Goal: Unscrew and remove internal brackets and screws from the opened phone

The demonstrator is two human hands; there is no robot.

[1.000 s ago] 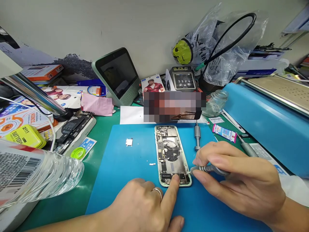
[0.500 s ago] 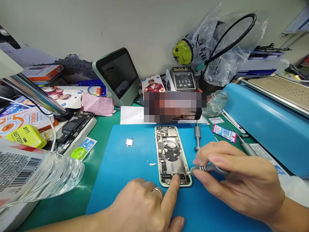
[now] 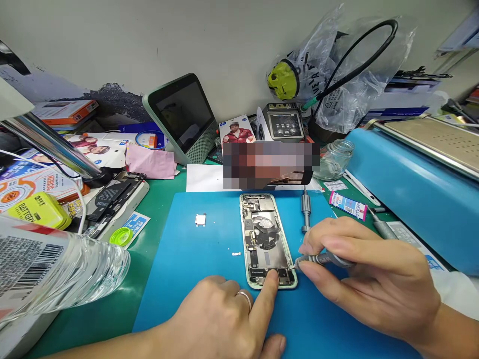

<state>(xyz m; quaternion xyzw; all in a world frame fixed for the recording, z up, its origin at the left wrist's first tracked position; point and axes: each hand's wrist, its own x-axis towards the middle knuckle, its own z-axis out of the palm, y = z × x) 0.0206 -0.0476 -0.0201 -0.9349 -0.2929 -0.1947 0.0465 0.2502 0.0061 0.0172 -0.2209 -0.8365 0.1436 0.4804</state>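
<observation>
An opened smartphone (image 3: pixel 266 234) lies on the blue mat, its circuit board, round coil and bottom parts bare. My left hand (image 3: pixel 232 314), a ring on one finger, presses its straight index fingertip on the phone's lower end; the thumb is apart, other fingers curl under, and nothing is held. In my right hand (image 3: pixel 377 274) a small grey screwdriver (image 3: pixel 325 258) is pinched between thumb and fingers. It lies nearly level, its tip at the phone's lower right edge. Left of the phone rest a small silver metal plate (image 3: pixel 200 219) and a tiny bracket (image 3: pixel 236 254).
Another screwdriver (image 3: pixel 306 212) lies beyond my right hand on the blue mat (image 3: pixel 179 269). A clear bottle (image 3: pixel 86 274) stands close at left, near another opened phone (image 3: pixel 112 204). A blue machine (image 3: pixel 404 194) borders the right, with a glass jar (image 3: pixel 335 157) behind.
</observation>
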